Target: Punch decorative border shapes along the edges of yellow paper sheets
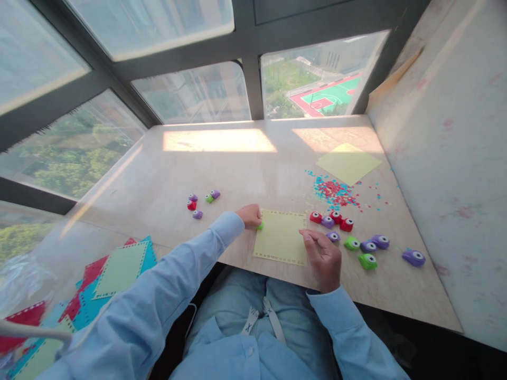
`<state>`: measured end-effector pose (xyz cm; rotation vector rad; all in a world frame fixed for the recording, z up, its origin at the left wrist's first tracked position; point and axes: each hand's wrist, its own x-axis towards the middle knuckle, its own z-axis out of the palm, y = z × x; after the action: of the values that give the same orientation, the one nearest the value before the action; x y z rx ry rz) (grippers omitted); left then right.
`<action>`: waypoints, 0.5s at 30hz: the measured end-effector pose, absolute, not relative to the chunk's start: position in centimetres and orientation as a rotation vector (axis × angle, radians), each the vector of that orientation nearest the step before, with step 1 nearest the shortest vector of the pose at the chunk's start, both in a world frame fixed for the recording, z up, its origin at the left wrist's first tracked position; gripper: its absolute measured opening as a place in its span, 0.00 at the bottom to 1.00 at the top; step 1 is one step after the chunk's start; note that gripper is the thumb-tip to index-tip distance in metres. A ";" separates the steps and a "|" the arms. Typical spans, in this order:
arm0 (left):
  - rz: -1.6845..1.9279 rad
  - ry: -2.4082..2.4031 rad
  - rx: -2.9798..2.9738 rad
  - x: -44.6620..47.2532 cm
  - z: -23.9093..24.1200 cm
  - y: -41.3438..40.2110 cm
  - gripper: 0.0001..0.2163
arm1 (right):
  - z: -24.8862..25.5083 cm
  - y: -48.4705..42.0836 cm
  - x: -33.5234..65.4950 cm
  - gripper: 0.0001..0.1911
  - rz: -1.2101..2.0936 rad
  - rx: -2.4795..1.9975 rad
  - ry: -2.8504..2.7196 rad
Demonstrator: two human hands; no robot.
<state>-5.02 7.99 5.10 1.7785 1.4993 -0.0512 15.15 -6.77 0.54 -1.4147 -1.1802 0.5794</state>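
A pale yellow sheet of paper [279,237] with small punched shapes along its edges lies in front of me on the table. At its left edge my left hand [249,216] is closed on a small green craft punch [260,226], most of it hidden under the fingers. My right hand [324,258] is closed, with thumb and forefinger pinched at the sheet's right edge. Just beyond that hand sit red punches [346,225] and purple punches [333,236]. Green punches [352,243] stand to its right.
Red and blue paper bits [336,192] are scattered at the far right, near another yellow sheet [348,162]. Several small punches [192,205] stand left of centre. Punched coloured sheets [121,269] lie at the left beside clear plastic [24,282]. A wall [455,158] bounds the right.
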 end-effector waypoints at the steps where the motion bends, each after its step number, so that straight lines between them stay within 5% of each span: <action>1: -0.075 1.507 1.784 -4.9 5.1 8.0 0.10 | 0.5 -6.8 15.2 0.10 0.586 -1.413 -1.179; 13: -0.222 1.560 1.833 -4.6 3.6 8.2 0.06 | 0.4 -6.5 15.1 0.12 0.625 -1.398 -1.147; 15: -0.259 1.555 1.833 -4.6 3.3 8.2 0.11 | 0.4 -6.5 15.1 0.12 0.627 -1.397 -1.140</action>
<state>-4.62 8.15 3.29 1.8334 1.5550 -0.2587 15.11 -6.47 0.43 -1.3971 -1.1405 0.6270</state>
